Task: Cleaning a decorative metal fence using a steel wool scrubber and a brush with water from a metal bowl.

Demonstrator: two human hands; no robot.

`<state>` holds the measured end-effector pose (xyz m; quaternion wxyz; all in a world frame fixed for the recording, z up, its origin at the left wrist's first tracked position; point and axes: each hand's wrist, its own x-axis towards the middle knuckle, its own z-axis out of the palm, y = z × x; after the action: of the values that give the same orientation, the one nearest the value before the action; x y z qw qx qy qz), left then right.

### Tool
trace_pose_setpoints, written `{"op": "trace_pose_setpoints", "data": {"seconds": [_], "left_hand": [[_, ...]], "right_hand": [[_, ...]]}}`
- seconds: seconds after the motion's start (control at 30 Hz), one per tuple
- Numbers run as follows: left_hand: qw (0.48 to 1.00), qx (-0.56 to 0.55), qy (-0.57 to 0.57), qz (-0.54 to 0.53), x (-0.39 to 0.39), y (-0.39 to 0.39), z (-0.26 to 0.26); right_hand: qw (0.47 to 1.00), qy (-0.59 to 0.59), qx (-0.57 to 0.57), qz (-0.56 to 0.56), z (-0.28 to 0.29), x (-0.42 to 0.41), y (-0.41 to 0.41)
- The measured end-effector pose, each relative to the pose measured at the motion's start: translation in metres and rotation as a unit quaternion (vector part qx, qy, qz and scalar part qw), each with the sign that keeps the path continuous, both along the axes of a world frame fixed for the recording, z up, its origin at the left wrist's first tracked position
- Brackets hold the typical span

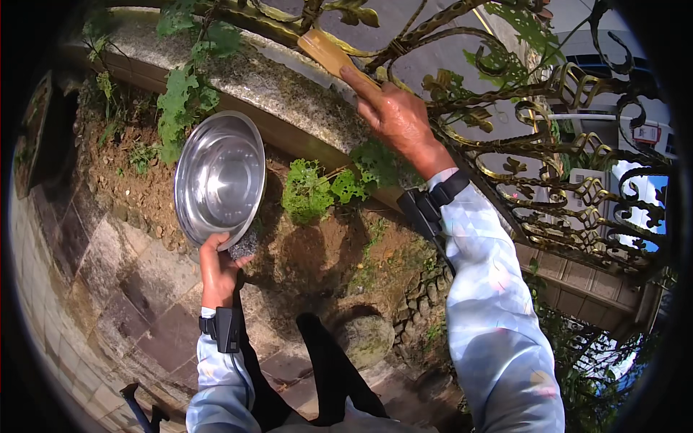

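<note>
My left hand (pixel 219 273) grips the lower rim of a shiny stainless steel basin (pixel 219 176), tilted with its hollow side towards me. What looks like a grey steel-wool scourer (pixel 244 244) sits by the same hand, between its fingers and the rim. Up at the fence, my right hand (pixel 398 116) grasps a flat, light-brown wooden piece (pixel 327 51), index finger stretched along it. The hand hides its near end, and I cannot tell whether it is a brush. Its far end meets the scrollwork of the gold-and-black metal fence (pixel 411 43).
A weathered stone ledge (pixel 281 86) runs under the fence. Leafy plants (pixel 306 192) grow from the soil bed (pixel 308 254) below it. A rounded stone (pixel 365 335) lies near my legs, beside stone paving (pixel 173 341). Black straps with devices (pixel 227 330) sit on both wrists.
</note>
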<state>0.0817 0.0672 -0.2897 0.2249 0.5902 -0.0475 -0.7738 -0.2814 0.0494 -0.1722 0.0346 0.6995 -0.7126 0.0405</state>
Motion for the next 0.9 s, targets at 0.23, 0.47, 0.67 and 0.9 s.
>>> {"op": "trace_pose_setpoints", "data": {"seconds": [0.23,0.47,0.67,0.9], "left_hand": [[1.0,-0.001,-0.01,0.016,0.004,-0.003,-0.002],[1.0,-0.002,-0.002,0.002,-0.003,0.0,-0.002],[1.0,-0.001,-0.012,-0.028,0.0,-0.002,-0.003],[1.0,0.008,-0.023,-0.016,0.002,-0.008,0.001]], "right_hand": [[0.994,0.045,0.073,-0.063,0.017,-0.02,0.074],[0.999,0.012,0.03,-0.039,0.007,-0.008,0.036],[0.946,-0.25,0.091,-0.184,-0.008,0.052,0.082],[0.886,-0.284,0.142,-0.337,-0.048,0.064,0.044]]}}
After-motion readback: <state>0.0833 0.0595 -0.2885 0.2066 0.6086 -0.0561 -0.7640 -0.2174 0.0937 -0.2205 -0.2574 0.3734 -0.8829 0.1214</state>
